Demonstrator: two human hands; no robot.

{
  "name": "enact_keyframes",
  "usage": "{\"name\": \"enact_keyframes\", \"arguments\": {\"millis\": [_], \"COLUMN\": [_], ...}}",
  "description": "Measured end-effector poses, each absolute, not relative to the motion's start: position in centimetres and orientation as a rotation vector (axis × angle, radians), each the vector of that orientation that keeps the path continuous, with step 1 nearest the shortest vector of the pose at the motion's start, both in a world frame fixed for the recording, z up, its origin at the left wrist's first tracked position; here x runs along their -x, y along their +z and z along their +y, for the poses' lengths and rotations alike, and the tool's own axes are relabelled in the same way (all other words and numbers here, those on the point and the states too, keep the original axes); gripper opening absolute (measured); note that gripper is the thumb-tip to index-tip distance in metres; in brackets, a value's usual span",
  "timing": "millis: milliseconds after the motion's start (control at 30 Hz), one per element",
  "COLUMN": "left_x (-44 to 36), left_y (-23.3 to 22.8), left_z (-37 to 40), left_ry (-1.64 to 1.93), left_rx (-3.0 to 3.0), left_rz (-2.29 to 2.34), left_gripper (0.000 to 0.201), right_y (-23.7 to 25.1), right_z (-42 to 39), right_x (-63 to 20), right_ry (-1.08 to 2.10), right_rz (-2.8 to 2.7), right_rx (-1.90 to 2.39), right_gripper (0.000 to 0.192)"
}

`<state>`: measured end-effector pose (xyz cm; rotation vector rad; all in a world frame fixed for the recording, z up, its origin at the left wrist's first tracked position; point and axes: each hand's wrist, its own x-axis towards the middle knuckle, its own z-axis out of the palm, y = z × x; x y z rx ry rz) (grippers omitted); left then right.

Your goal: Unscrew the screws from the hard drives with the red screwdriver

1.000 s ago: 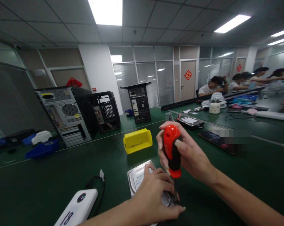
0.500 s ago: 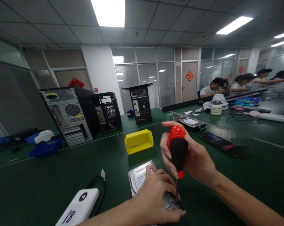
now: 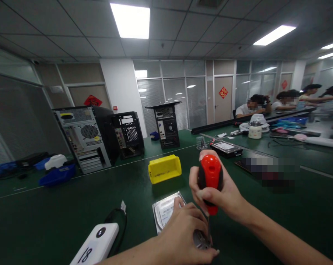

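Right hand (image 3: 218, 193) closing fully around my red-black screwdriver (image 3: 210, 182) held upright, left hand (image 3: 183, 235) pressing flat, fingers spread, on hard drive (image 3: 166, 213), yellow bin (image 3: 164, 168) sitting at 12 o'clock

room: office | tables (image 3: 72, 206): green | walls (image 3: 183, 95): glass partitions | light: ceiling panels (image 3: 130, 20)
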<state>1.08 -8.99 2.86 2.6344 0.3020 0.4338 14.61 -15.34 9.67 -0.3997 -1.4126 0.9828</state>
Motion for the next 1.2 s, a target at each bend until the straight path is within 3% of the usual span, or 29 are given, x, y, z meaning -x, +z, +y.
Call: {"name": "enact_keyframes", "arguments": {"millis": [367,600,700,733,1000,1200], "left_x": [-1.2,-1.5,-1.2,-1.1,-1.3,-2.0], "left_y": [2.3,0.0,0.3,0.4,-0.2,-2.2], "left_z": [-8.2,-6.7,-6.8,-6.8,-6.5,-5.1], "left_ry": [0.376,0.365,0.408,0.406,0.366,0.376], "left_rx": [-2.749,-2.783,-2.761,-2.755,-2.709,-2.761], "left_rz": [0.25,0.166,0.117,0.115,0.147,0.075], "left_gripper": [0.029,0.035,0.033,0.034,0.042,0.035], "right_y": [9.3,11.9,12.6,12.4,7.4,4.5], "right_z": [-14.8,-14.1,-13.1,-12.6,-7.7,-5.8], "right_x": [-14.2,-16.6,-19.7,-20.8,-26.9,-28.2], "right_ry": [0.937,0.615,0.48,0.443,0.422,0.141], "right_rz": [-1.342,-1.088,-1.03,-1.036,-1.422,-1.608], "right_rx": [0.48,0.503,0.58,0.64,1.738,2.279], "right_gripper": [0.037,0.024,0.03,0.036,0.032,0.032]}}
